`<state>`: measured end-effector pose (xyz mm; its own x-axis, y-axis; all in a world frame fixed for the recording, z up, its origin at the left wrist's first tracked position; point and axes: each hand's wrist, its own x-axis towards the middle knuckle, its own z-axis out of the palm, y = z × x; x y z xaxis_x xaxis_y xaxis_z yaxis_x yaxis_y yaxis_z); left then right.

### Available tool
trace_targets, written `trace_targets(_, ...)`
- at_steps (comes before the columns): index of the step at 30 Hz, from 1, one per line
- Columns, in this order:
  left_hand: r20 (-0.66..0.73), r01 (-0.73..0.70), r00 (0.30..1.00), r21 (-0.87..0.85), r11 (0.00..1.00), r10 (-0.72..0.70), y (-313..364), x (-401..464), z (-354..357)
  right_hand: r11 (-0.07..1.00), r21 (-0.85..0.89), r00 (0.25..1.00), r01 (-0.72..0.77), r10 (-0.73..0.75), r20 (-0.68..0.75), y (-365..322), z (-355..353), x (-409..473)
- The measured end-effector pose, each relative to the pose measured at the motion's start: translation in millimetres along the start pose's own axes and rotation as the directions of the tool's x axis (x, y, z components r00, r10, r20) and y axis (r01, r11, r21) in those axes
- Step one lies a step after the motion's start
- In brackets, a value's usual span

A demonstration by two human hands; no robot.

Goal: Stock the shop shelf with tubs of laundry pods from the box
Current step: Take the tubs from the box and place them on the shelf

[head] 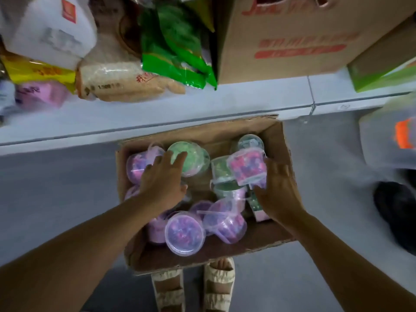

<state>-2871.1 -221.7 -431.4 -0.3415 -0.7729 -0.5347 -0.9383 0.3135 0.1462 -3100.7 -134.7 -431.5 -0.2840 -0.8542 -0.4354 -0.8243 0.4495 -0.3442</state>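
An open cardboard box (286,140) stands on the floor below the white shelf (157,115). It holds several clear tubs of laundry pods, purple, pink and green. My left hand (163,179) reaches in with fingers spread, its fingertips on a round green tub (193,163), next to a purple tub (137,165). My right hand (278,190) lies with fingers spread against the right side of a square pink tub (246,168), not closed around it. A round purple tub (184,233) lies on its side at the box's near end.
On the shelf stand a sack of rice (126,79), green packets (175,52), a yellow pack (38,70), a white bag (49,30) and a large cardboard carton (292,37). My sandalled feet (193,287) are below the box. A dark object (398,212) lies on the floor at right.
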Motion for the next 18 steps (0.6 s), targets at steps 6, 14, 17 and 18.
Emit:
trace_targets(6,-0.068,0.055,0.996,0.080,0.995,-0.050,5,73,50,0.993,0.081,0.993,-0.082,0.088,-0.073,10,43,50)
trace_targets(14,-0.084,0.067,0.995,0.099,0.993,-0.059,-7,101,82,0.955,0.110,0.959,-0.275,0.281,-0.045,14,76,86)
trace_targets(17,-0.106,0.086,0.991,0.059,0.994,-0.080,-6,97,81,0.929,0.130,0.928,-0.348,0.361,-0.096,15,76,83)
trace_targets(18,-0.117,0.095,0.989,0.044,0.995,-0.089,-6,94,80,0.910,0.159,0.911,-0.383,0.401,-0.100,16,75,81)
